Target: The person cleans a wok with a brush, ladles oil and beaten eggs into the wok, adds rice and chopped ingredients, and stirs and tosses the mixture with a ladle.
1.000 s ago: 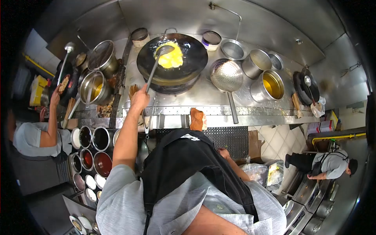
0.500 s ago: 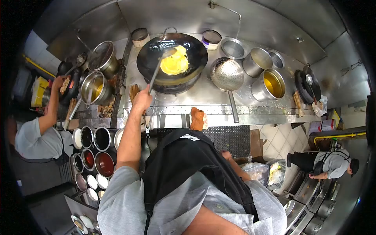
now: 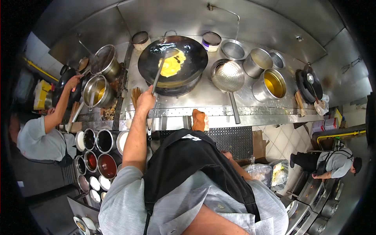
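My left hand point(image 3: 146, 99) is closed around the handle of a long metal ladle point(image 3: 158, 76). The ladle's bowl rests among yellow egg point(image 3: 170, 69), which lies left of centre in a large black wok point(image 3: 194, 70) on the stove. A dark gap shows in the egg's upper right part. Down at my side, beside the apron, is my right hand point(image 3: 226, 155), small and partly hidden, so its fingers cannot be made out. An orange-brown cloth point(image 3: 198, 120) lies on the counter's front edge, below the wok.
A perforated strainer point(image 3: 227, 75) sits right of the wok, near a pot of yellow liquid point(image 3: 275, 84). Sauce containers point(image 3: 107, 165) stand at lower left. One co-worker point(image 3: 44, 135) reaches over the left station; another co-worker point(image 3: 336, 163) stands at far right.
The egg has slid down and left in the wok and changed shape, and its gap has appeared. My left hand and the ladle have shifted slightly. The left co-worker's hand has moved right.
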`<act>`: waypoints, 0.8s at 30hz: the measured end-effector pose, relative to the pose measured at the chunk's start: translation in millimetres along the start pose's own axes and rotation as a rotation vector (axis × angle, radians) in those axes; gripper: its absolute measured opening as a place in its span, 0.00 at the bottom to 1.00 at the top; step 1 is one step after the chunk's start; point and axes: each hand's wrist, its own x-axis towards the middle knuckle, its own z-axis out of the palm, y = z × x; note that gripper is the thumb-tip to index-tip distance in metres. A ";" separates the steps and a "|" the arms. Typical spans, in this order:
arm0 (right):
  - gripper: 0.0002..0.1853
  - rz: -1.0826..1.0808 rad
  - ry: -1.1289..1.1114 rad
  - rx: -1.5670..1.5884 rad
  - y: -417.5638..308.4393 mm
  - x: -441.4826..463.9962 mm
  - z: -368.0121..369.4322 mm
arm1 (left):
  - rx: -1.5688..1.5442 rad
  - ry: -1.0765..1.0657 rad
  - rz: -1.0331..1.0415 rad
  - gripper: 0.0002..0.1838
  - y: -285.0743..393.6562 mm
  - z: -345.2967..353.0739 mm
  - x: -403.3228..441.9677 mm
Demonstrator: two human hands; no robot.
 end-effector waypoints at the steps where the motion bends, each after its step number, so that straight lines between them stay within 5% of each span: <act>1: 0.14 0.035 -0.030 0.085 -10.0 -7.0 -8.2 | -0.003 -0.005 -0.016 0.33 0.9 -0.5 -2.8; 5: 0.14 0.192 0.040 0.213 -70.3 -53.2 -36.3 | -0.073 -0.083 -0.024 0.34 7.5 -41.8 -61.1; 9: 0.13 0.140 0.009 0.036 -48.8 -38.0 -29.4 | -0.190 -0.269 0.005 0.35 -7.5 -64.1 -70.6; 14: 0.14 -0.612 0.048 -0.544 50.5 39.0 12.8 | -0.146 -0.195 -0.020 0.35 -3.5 -25.7 -24.8; 16: 0.17 -0.322 -0.027 -0.275 12.3 26.4 -2.6 | -0.042 -0.002 0.079 0.35 0.7 -6.2 -19.0; 19: 0.22 0.127 -0.080 0.135 -66.9 -17.7 -42.8 | 0.032 -0.068 -0.004 0.33 22.7 -44.4 -55.5; 24: 0.22 0.070 -0.073 0.053 -82.1 -22.7 -44.8 | -0.103 -0.153 0.111 0.32 -20.6 -50.3 -54.6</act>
